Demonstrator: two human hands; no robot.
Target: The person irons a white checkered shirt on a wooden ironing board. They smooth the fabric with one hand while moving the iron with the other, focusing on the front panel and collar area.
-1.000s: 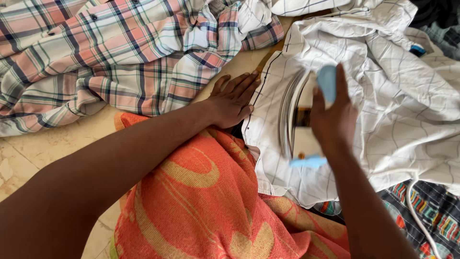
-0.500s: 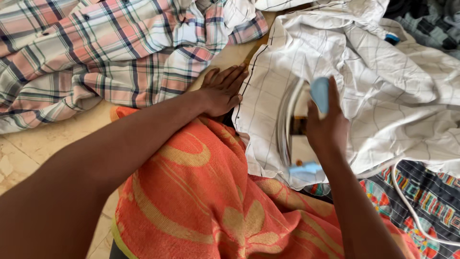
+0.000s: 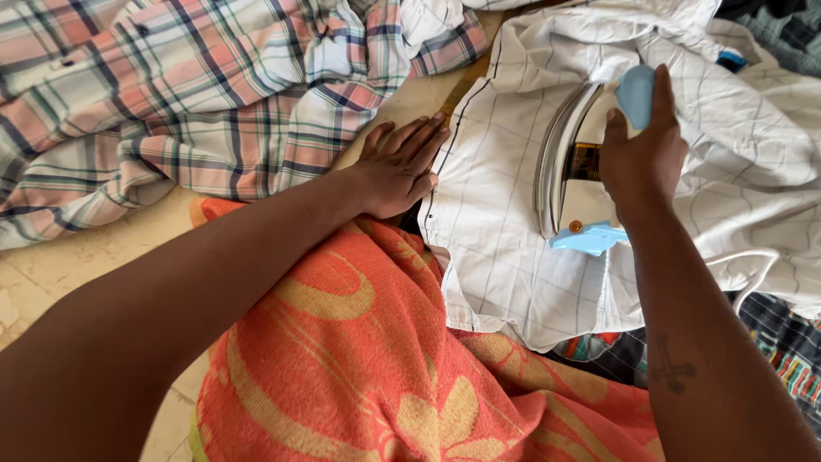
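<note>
R hand point(image 3: 643, 158) clenched on iron point(image 3: 581, 184), moved further up white shirt point(image 3: 496, 257), L hand point(image 3: 398, 167) flat, released

The iron's point(image 3: 575, 192) handle is hidden inside the right hand point(image 3: 643, 154); the plaid shirt point(image 3: 197, 103) and white shirt point(image 3: 735, 162) run past the frame edges

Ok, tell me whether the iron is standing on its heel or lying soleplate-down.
Soleplate-down. The iron lies flat on the white checked shirt, with the right hand gripping its handle from above.
</note>
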